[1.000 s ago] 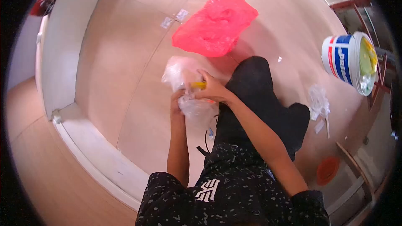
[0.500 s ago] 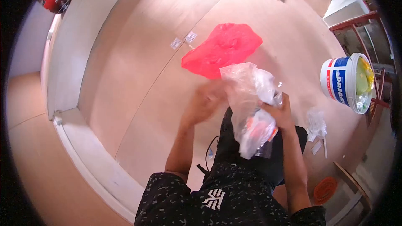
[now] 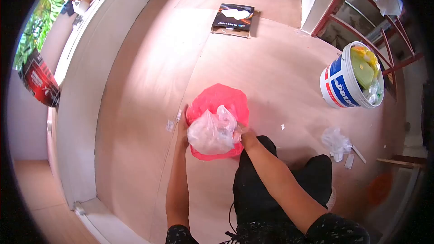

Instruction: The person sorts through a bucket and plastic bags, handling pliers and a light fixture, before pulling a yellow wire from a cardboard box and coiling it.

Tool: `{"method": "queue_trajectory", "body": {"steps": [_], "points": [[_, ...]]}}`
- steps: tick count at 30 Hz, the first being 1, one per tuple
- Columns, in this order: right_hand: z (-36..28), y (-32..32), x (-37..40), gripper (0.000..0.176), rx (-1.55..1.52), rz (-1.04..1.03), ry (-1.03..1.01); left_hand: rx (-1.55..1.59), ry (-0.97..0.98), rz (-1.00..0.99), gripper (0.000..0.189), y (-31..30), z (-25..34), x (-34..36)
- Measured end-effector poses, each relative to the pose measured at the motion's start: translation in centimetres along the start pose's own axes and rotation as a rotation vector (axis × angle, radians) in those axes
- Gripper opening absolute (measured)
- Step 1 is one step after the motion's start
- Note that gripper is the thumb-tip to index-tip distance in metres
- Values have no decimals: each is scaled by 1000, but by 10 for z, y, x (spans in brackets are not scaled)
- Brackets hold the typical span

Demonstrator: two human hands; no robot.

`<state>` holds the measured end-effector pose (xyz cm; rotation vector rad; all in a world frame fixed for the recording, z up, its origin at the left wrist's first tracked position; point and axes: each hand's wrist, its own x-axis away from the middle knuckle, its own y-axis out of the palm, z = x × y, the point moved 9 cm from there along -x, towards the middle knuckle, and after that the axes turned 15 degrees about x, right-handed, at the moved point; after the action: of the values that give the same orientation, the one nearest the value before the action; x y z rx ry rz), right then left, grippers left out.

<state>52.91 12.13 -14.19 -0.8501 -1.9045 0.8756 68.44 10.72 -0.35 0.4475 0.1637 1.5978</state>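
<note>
A pinkish-red plastic bag lies spread on the floor ahead of my knees. Over its middle sits a bunched clear plastic bag, its contents too blurred to make out. My left hand is at the left edge of both bags, its fingers mostly hidden behind the plastic. On the right side, my right hand has its fingers closed at the clear bag's edge.
A white bucket holding yellow and green items stands at the right, near a red metal frame. An LED panel light box lies farther ahead. Crumpled clear plastic is at the lower right.
The clear bag has moved from above my lap down onto the red bag, with both hands beside it. The view has shifted, showing more of the floor ahead and the buckets at the top.
</note>
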Motion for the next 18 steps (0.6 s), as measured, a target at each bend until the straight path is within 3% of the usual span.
{"method": "queue_trajectory", "body": {"steps": [1,2,4,6,8,10,11,12,13,14,15,16,17,18], "points": [[7,8,-10,34,76,11,14,-23,26,-26,42,-9,-7,-3],[18,8,-18,35,131,42,48,-28,18,-36,42,-13,-5,2],[52,-3,-28,35,112,135,210,289,-402,89,20,-20,-31,22],[125,-5,-16,38,-609,469,781,449,-373,95,15,7,-12,27],[114,-47,-22,39,-16,244,503,617,-341,128,11,14,-19,21],[127,-58,-24,36,-167,438,436,575,-194,128,17,5,-31,-6],[139,-56,-31,34,-142,383,384,566,-220,156,17,11,-33,-9],[151,-60,-38,32,-111,344,324,370,-135,250,21,17,-20,-19],[154,-80,-22,29,-51,452,322,170,-49,332,24,21,-5,-24],[152,-106,-7,26,10,566,323,163,-59,335,24,28,1,-25],[157,-122,-10,26,0,562,331,41,-91,244,31,43,7,-30],[167,-127,-25,26,-11,410,348,-82,-124,149,37,56,6,-37],[177,-129,-35,27,-26,261,362,-97,-133,141,37,56,5,-45],[180,-143,-30,27,-41,261,368,-125,-72,162,42,50,12,-55]]}}
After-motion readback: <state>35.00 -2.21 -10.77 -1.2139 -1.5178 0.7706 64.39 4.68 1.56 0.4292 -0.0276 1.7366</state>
